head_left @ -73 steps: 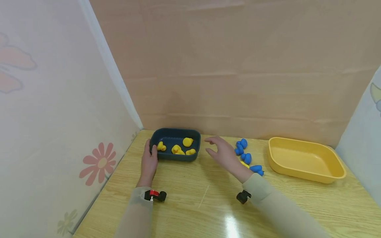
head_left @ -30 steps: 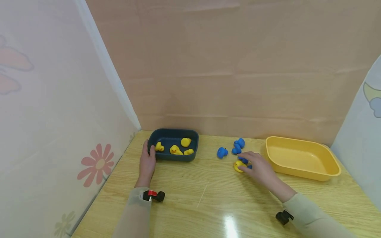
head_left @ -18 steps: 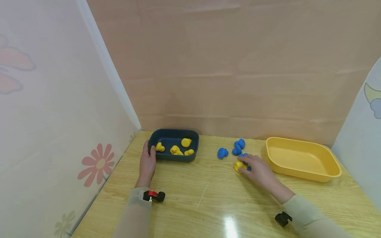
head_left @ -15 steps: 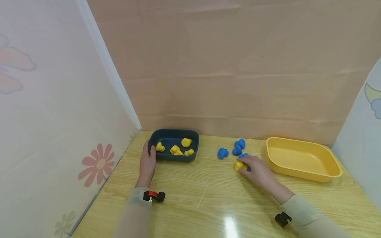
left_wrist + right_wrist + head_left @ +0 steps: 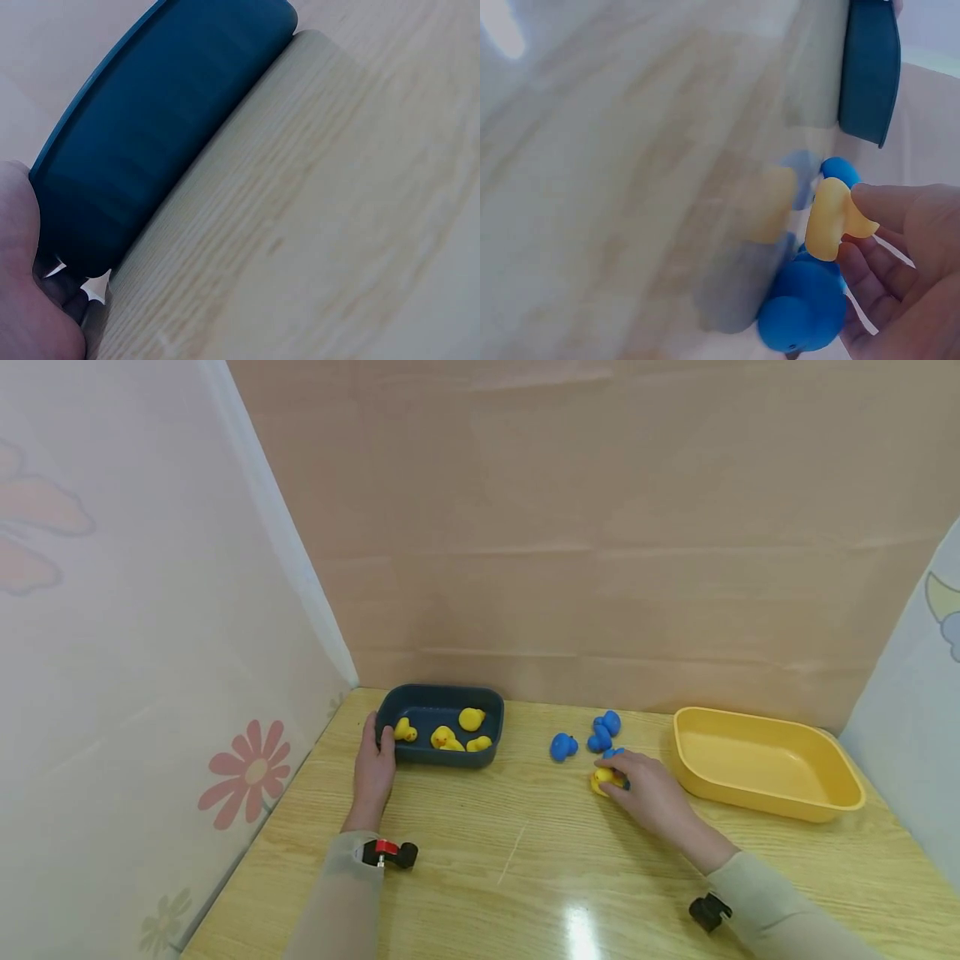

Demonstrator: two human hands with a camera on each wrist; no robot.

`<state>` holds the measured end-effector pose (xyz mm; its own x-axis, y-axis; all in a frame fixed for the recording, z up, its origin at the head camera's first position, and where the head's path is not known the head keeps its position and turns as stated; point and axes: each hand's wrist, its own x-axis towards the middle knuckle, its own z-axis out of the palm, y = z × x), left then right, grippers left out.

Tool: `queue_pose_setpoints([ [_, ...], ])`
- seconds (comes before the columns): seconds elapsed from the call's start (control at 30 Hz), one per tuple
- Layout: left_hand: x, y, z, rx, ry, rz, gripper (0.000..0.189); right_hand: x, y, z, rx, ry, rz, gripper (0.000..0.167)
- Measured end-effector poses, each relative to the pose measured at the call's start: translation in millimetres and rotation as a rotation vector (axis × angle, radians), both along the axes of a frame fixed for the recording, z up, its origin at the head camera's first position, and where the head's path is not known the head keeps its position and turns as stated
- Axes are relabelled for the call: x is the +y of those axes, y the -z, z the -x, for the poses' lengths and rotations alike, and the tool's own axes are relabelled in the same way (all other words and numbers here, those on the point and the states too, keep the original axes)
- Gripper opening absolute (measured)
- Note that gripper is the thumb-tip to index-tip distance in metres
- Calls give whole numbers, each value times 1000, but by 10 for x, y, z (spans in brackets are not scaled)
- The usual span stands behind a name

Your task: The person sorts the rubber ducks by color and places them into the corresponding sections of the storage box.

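In the head view, my left hand [image 5: 372, 770] holds the left near corner of a dark blue bin [image 5: 442, 758]. Several yellow rubber ducks, one of them a duck [image 5: 472, 719] near the bin's right end, lie inside it. My right hand [image 5: 654, 793] pinches another yellow rubber duck [image 5: 602, 779] between thumb and fingers, low over the table. Close up in the right wrist view, the thumb is on that yellow duck [image 5: 826, 219], and a blue duck [image 5: 799, 304] sits right beside the fingers. The hand partly hides blue ducks in the head view.
A blue duck [image 5: 562, 746] stands left of a pair of blue ducks [image 5: 604, 731] on the wooden table [image 5: 480, 827]. Further right is a yellow bin [image 5: 765, 764] with nothing in it. A papered wall [image 5: 480, 568] rises behind, and a flowered side panel [image 5: 150, 652] borders the left.
My right hand, earlier empty beside the dark blue bin, has moved right and taken hold of the yellow duck. Over the last half second it hardly moves. The left hand stays on the bin.
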<state>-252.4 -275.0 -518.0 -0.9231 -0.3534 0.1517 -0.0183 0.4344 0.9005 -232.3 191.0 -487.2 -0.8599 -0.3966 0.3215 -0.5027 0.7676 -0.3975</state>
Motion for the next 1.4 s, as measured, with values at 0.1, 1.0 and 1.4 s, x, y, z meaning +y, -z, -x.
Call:
queue_pose_setpoints([
  [0.1, 1, -1, 2, 8, -2, 1, 67, -49, -55, 9, 9, -5, 10, 35],
  [1.0, 12, 9, -6, 15, -4, -9, 67, -1052, -607, 228, -1, -105, 173, 35],
  [1.4, 5, 16, -1, 24, -8, -4, 65, -1337, -670, 308, -24, -116, 204, 35],
])
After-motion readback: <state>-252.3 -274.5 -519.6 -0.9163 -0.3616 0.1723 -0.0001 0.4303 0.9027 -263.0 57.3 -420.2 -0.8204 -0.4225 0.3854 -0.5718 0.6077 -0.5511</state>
